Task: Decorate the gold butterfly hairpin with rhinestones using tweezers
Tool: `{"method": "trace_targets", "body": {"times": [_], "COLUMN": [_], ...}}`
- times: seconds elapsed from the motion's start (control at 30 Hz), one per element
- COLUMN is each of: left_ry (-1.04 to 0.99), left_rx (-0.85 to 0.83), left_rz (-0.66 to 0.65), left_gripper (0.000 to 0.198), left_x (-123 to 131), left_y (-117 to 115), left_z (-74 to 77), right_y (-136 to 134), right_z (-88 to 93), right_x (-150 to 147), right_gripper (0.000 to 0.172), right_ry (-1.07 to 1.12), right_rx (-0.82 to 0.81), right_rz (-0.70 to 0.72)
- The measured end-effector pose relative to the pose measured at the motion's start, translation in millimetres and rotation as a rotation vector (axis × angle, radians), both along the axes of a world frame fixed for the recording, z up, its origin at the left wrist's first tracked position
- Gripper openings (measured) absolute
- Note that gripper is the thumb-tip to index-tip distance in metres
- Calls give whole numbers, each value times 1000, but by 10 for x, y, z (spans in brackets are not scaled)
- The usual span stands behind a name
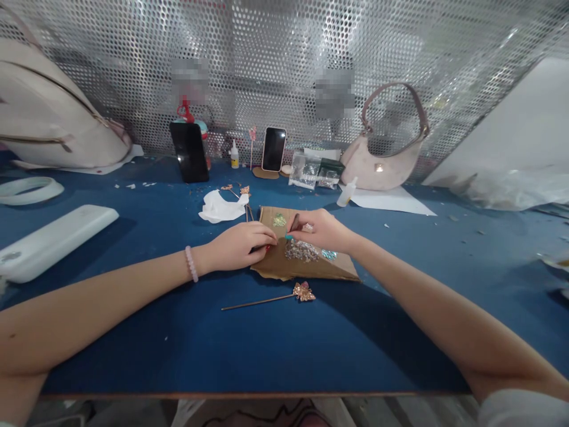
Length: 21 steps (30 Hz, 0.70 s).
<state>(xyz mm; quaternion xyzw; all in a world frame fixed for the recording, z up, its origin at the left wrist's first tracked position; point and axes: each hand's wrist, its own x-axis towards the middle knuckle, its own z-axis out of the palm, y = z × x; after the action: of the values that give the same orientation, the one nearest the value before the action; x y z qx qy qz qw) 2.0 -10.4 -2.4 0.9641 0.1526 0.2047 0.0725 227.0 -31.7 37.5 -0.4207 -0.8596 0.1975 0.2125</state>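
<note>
My right hand (317, 230) is closed in a pinch around a slim dark stick (294, 222), just above a pile of clear and silvery rhinestones (302, 251). A teal spot shows by its fingertips. At the left side of the piece of cardboard (280, 268), my left hand (240, 245) has its fingers drawn together; what they hold is hidden, and a small red spot shows at the tips. Yellow-green stones (280, 220) and light-blue stones (329, 255) lie on the cardboard. In front of it rests a hairpin (303, 291) with a copper-coloured flower head.
Behind my left hand are white paper (220, 206) and more flower hairpins (245, 191). Two phones (274, 149) stand at the back, with a glue bottle (235, 155) between them. Another small bottle (348, 193), plastic packets (304, 170) and a handbag (384, 160) stand right; a white case (62, 240) lies left.
</note>
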Motion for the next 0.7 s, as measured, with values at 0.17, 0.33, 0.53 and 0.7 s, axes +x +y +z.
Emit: {"method": "trace_targets", "body": {"times": [0.17,0.33,0.53,0.7], "left_ry": [20,38,36,47], "left_rx": [14,13,16,14], "left_rz": [5,-1,-53,-59], "left_gripper": [26,27,30,30], "left_x": [-4,-7,6,11], "left_y": [-6,-16,-18,-15], "left_z": [-4,-5,17,21], "right_y": [0,-34,-52,-65], "right_z": [10,38,52,60], "right_x": [-18,-53,-71,-79], "right_gripper": [7,8,9,9], "right_ry": [-6,-85,-108,-110], "right_rx": [10,56,55,37], "right_rz": [-18,-45,-60,-61]}}
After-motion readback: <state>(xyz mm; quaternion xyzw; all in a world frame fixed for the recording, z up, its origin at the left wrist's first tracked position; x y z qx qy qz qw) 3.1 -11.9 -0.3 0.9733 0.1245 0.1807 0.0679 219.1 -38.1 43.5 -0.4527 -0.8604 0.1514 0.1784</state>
